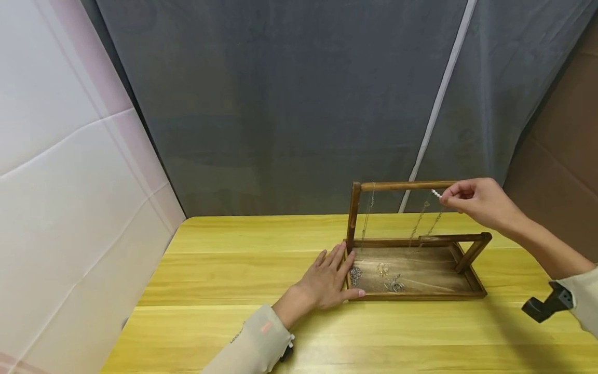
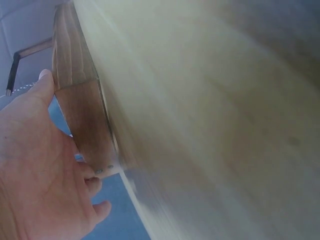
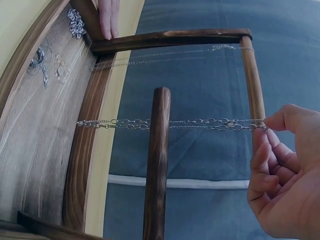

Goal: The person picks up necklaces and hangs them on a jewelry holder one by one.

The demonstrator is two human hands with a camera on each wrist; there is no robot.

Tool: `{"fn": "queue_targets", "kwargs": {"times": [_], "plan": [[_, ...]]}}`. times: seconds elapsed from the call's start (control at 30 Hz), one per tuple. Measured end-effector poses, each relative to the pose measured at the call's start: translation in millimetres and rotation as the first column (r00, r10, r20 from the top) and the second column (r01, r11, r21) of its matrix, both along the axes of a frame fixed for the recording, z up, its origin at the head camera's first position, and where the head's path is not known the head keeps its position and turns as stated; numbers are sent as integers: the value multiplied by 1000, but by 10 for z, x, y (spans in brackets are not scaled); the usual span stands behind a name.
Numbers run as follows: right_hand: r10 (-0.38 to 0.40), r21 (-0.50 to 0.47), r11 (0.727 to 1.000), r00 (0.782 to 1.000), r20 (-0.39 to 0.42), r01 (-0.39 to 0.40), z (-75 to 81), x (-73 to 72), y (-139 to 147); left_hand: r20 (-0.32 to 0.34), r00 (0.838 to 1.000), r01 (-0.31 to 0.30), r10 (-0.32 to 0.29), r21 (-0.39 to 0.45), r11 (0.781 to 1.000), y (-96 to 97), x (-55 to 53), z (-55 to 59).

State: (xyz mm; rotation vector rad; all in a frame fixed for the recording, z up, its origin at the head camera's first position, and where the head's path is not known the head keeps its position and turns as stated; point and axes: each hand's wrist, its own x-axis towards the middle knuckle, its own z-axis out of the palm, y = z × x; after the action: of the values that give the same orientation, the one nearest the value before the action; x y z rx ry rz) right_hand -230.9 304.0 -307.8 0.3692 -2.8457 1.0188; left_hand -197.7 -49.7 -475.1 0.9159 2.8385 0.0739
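Observation:
My right hand point(image 1: 486, 205) is at the top bar point(image 1: 406, 185) of a brown wooden jewelry stand, pinching a silver chain necklace point(image 3: 210, 122) between thumb and fingers. A short white beaded stretch of it point(image 1: 436, 194) shows beside the fingertips, and its two strands hang down toward the tray. My left hand point(image 1: 322, 280) rests on the left end of the stand's tray point(image 1: 420, 297), fingers spread along the edge and thumb over the front rim. Another thin necklace point(image 1: 367, 213) hangs near the bar's left end.
Inside the tray lie a heap of silver chain point(image 1: 355, 276), some gold-colored jewelry point(image 1: 382, 269) and silver rings or loops point(image 1: 396, 284). A lower bar point(image 1: 448, 238) stands at the tray's right. The yellow wood-grain table point(image 1: 224, 285) meets a grey curtain point(image 1: 280, 104) behind.

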Motion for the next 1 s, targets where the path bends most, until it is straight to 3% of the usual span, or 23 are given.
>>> {"fn": "queue_targets", "kwargs": {"times": [1.0], "plan": [[-112, 52, 992, 994, -11, 112, -70, 24, 454, -2, 1000, -10, 10, 3, 1000, 31, 29, 26]]}}
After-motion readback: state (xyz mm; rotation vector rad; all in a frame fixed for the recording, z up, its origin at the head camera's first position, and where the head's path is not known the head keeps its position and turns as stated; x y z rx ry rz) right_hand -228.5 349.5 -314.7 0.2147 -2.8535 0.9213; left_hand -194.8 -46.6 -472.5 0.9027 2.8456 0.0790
